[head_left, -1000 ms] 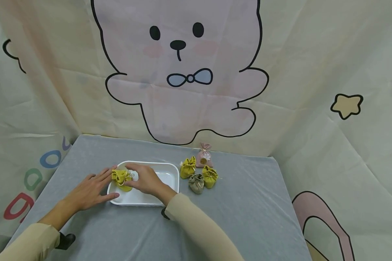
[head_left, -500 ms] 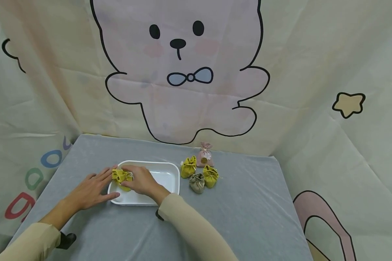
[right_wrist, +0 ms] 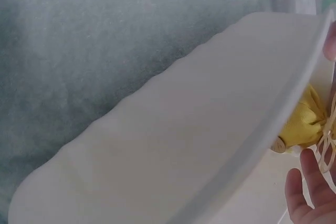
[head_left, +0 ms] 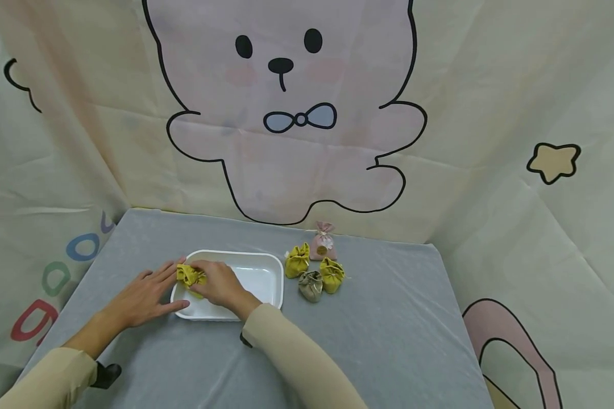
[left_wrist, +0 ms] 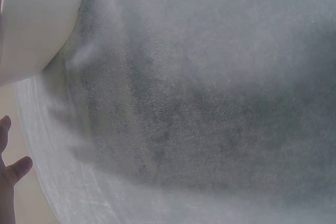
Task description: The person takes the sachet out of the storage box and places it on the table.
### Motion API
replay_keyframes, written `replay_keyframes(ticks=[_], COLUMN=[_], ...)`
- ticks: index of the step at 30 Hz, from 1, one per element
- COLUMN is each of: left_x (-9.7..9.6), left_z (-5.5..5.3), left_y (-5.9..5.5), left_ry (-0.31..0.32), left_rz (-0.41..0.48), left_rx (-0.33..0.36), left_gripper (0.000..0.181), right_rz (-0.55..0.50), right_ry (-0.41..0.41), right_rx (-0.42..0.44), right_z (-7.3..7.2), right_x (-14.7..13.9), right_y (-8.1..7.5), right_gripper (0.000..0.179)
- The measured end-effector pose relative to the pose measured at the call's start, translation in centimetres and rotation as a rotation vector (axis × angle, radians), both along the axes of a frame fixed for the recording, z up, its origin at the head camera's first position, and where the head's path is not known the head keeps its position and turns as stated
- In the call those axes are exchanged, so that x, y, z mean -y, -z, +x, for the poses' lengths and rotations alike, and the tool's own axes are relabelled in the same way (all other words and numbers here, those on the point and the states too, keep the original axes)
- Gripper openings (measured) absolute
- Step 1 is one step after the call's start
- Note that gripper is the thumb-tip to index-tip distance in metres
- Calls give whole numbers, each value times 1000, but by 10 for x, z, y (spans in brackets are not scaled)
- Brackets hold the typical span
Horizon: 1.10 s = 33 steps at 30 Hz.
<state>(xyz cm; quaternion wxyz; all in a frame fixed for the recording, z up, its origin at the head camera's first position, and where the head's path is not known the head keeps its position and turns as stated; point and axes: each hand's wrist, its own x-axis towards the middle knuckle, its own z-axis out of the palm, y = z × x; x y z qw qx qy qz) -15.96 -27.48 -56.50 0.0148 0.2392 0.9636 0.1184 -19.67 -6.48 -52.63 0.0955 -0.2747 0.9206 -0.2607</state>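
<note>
A yellow drawstring pouch [head_left: 188,275] lies at the left end of a white tray [head_left: 256,279]. My right hand [head_left: 222,286] reaches in over the tray from the right and grips the pouch, thumb on the near side and fingers on the far side. In the right wrist view the pouch [right_wrist: 304,121] shows pale strings and a small round tag, partly hidden behind the tray's wall. My left hand [head_left: 142,298] lies along the tray's left end, fingers stretched out and fingertips beside the pouch, thumb at the near left corner.
Right of the tray stand two more yellow pouches [head_left: 297,261], [head_left: 332,276], a grey-green pouch [head_left: 310,286] and a pink pouch [head_left: 323,244] behind them. A grey cloth [head_left: 384,318] covers the table. A printed curtain [head_left: 307,187] rises behind the table's back edge.
My right hand and forearm have shifted slightly left, and its fingers have drawn in closer round the pouch. The left hand stays almost in place.
</note>
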Motion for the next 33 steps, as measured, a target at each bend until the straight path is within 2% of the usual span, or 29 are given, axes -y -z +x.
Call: replay_keyframes(ticks=[5, 14, 21, 33], left_x=[0, 1, 0, 1], left_z=[1, 0, 1, 1], left_y=[0, -1, -2, -1], left_ry=[5, -4, 2, 2], left_rz=[9, 3, 13, 17], left_rx=[-24, 10, 3, 4], left_gripper=[91, 93, 91, 91], right_rz=[22, -72, -123, -170], right_ry=[16, 41, 60, 82], right_rx=[-33, -10, -62, -83], right_z=[1, 0, 0, -1], right_x=[2, 1, -4, -6], right_y=[0, 4, 6, 10], right_gripper=[46, 41, 26, 21])
